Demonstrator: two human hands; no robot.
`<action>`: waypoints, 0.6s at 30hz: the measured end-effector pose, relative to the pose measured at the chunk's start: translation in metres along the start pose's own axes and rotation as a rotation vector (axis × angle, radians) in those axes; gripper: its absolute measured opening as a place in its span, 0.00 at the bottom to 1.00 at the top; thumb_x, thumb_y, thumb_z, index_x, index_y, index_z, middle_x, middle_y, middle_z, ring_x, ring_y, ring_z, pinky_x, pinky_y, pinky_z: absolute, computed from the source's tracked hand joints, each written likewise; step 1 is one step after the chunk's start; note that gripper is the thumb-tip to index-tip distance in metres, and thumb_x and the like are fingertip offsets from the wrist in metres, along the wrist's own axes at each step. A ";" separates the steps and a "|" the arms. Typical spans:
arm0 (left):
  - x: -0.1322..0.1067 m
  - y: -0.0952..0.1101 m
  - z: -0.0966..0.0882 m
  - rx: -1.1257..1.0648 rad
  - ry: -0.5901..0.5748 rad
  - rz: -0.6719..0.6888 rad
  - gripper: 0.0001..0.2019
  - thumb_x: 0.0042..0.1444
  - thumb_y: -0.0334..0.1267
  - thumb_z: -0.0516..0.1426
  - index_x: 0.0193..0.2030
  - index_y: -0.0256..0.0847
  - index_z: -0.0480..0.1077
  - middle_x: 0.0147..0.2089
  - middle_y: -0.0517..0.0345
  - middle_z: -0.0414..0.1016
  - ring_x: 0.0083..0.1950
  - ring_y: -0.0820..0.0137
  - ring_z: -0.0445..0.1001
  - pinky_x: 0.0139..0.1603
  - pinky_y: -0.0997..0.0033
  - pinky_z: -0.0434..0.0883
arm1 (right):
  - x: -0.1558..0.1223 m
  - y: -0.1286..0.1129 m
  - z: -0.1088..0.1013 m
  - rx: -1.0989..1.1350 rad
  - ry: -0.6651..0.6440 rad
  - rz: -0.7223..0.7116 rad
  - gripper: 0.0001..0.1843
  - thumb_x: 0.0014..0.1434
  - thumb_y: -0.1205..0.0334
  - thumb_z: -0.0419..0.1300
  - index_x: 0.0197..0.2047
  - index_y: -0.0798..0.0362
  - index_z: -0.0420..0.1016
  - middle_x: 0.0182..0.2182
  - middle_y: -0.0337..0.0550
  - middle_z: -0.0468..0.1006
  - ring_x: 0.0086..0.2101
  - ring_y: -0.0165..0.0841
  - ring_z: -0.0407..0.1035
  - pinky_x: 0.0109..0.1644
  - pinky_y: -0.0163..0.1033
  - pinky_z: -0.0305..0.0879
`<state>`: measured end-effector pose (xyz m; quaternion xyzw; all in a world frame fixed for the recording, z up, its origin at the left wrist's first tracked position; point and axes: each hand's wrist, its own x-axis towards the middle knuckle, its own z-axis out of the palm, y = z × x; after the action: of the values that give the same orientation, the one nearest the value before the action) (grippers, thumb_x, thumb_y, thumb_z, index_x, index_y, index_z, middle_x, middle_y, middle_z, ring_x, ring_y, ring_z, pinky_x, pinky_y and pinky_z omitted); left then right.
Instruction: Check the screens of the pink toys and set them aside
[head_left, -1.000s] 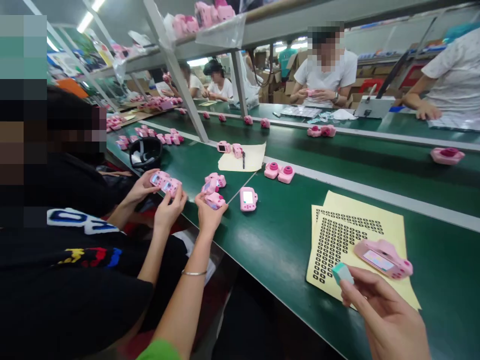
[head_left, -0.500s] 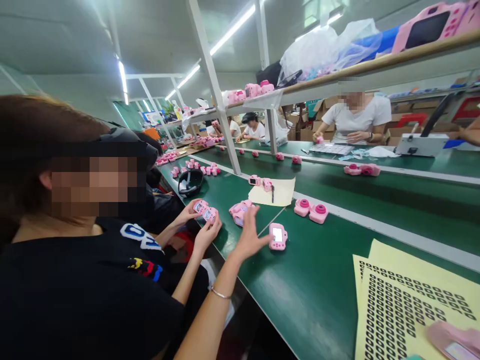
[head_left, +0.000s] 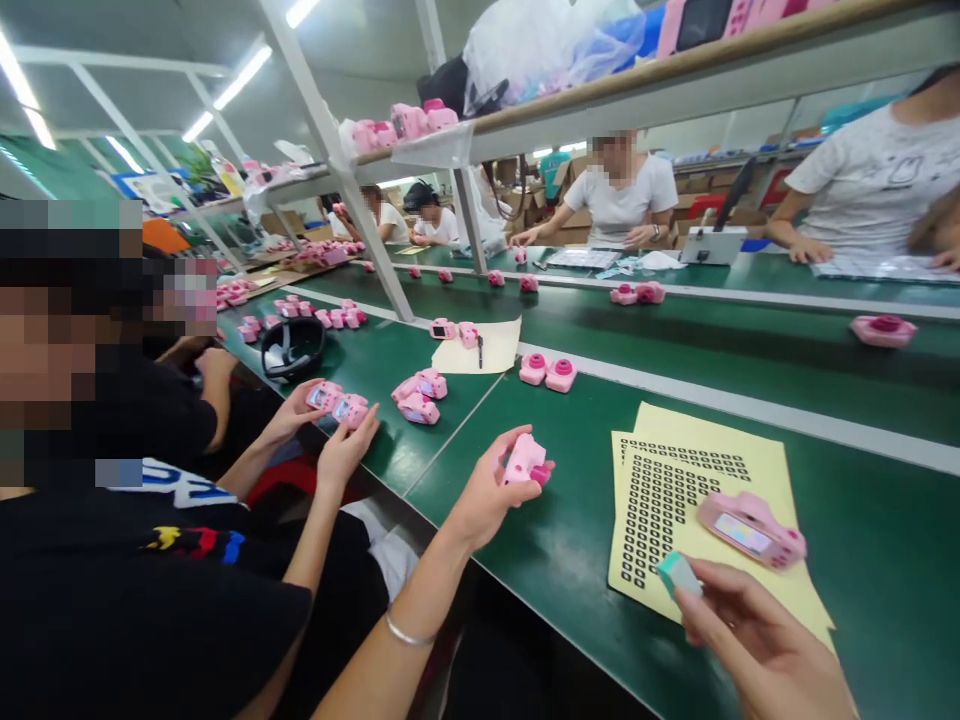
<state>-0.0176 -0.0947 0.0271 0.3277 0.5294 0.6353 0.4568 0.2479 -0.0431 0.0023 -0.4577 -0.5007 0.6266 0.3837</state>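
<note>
The person's right hand point(head_left: 750, 630), at the lower right, pinches a small mint-green block point(head_left: 679, 575) between thumb and fingertips, its end just over a yellow sticker sheet point(head_left: 720, 432) printed with rows of small black marks; whether the two touch cannot be told. A fingertip pinch suits so small a block, leaving its end free and in view. At 12 o'clock from that hand, a pink children's camera point(head_left: 750, 530) lies screen up on the sheet, near its right edge. The left hand point(head_left: 487, 490), with a silver bangle point(head_left: 409, 632) on its wrist, is closed around a second pink camera point(head_left: 523, 462), its fingers curled round the body and holding it above the green bench point(head_left: 862, 560), a grip that keeps the piece steady. At 11 o'clock from the left hand lies a small cluster of pink cameras point(head_left: 417, 394), and at 1 o'clock two more sit side by side point(head_left: 547, 372). Beyond the cluster, a cream paper point(head_left: 461, 358) carries a black pen point(head_left: 480, 350). At 9 o'clock, a co-worker's hands point(head_left: 345, 450) hold pink cameras point(head_left: 337, 402).
</note>
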 end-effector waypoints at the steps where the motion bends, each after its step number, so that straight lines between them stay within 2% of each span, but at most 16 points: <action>1: -0.010 0.003 0.012 -0.133 -0.059 -0.035 0.47 0.37 0.41 0.72 0.65 0.43 0.58 0.53 0.50 0.70 0.55 0.58 0.74 0.60 0.59 0.70 | 0.001 0.001 -0.001 0.009 -0.012 -0.007 0.26 0.38 0.49 0.74 0.38 0.57 0.80 0.32 0.47 0.76 0.27 0.30 0.69 0.27 0.29 0.71; 4: -0.028 0.009 0.037 -0.459 -0.159 -0.164 0.46 0.35 0.47 0.72 0.62 0.37 0.63 0.52 0.48 0.72 0.55 0.53 0.74 0.56 0.61 0.74 | 0.000 0.001 0.000 0.033 -0.023 -0.054 0.24 0.41 0.51 0.73 0.39 0.56 0.79 0.31 0.46 0.75 0.28 0.29 0.69 0.28 0.29 0.70; 7: -0.033 0.013 0.052 -0.698 -0.146 -0.380 0.43 0.43 0.61 0.65 0.59 0.30 0.66 0.50 0.42 0.72 0.54 0.52 0.74 0.51 0.64 0.76 | -0.003 -0.002 0.001 0.034 -0.025 -0.081 0.23 0.43 0.51 0.73 0.40 0.56 0.79 0.31 0.45 0.74 0.28 0.28 0.69 0.29 0.29 0.70; 9: -0.033 0.017 0.059 -0.780 -0.113 -0.497 0.41 0.49 0.65 0.57 0.57 0.27 0.67 0.48 0.41 0.73 0.51 0.55 0.75 0.49 0.66 0.77 | -0.005 -0.003 0.000 0.032 -0.020 -0.087 0.22 0.44 0.52 0.72 0.40 0.56 0.79 0.31 0.44 0.74 0.28 0.28 0.69 0.30 0.29 0.70; 12: -0.036 0.023 0.068 -0.826 -0.025 -0.566 0.35 0.54 0.62 0.55 0.53 0.28 0.68 0.45 0.45 0.72 0.48 0.61 0.74 0.46 0.69 0.77 | -0.007 -0.002 -0.002 0.029 -0.015 -0.091 0.22 0.46 0.52 0.72 0.42 0.55 0.79 0.31 0.43 0.74 0.29 0.27 0.69 0.31 0.28 0.71; 14: -0.038 0.028 0.074 -0.855 0.022 -0.610 0.30 0.55 0.60 0.56 0.49 0.30 0.69 0.44 0.47 0.71 0.47 0.62 0.73 0.45 0.69 0.77 | -0.008 -0.003 -0.002 0.025 -0.013 -0.088 0.22 0.46 0.52 0.72 0.42 0.54 0.78 0.31 0.42 0.73 0.29 0.27 0.68 0.31 0.28 0.70; 18: -0.041 0.032 0.079 -0.939 -0.018 -0.716 0.27 0.58 0.59 0.52 0.45 0.31 0.68 0.46 0.45 0.69 0.48 0.59 0.72 0.44 0.68 0.77 | -0.008 -0.006 0.001 0.027 -0.018 -0.075 0.22 0.46 0.51 0.72 0.42 0.54 0.78 0.28 0.41 0.73 0.28 0.25 0.68 0.32 0.28 0.70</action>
<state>0.0615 -0.1039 0.0789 -0.1035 0.2652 0.6051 0.7435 0.2496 -0.0501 0.0094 -0.4276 -0.5124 0.6226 0.4086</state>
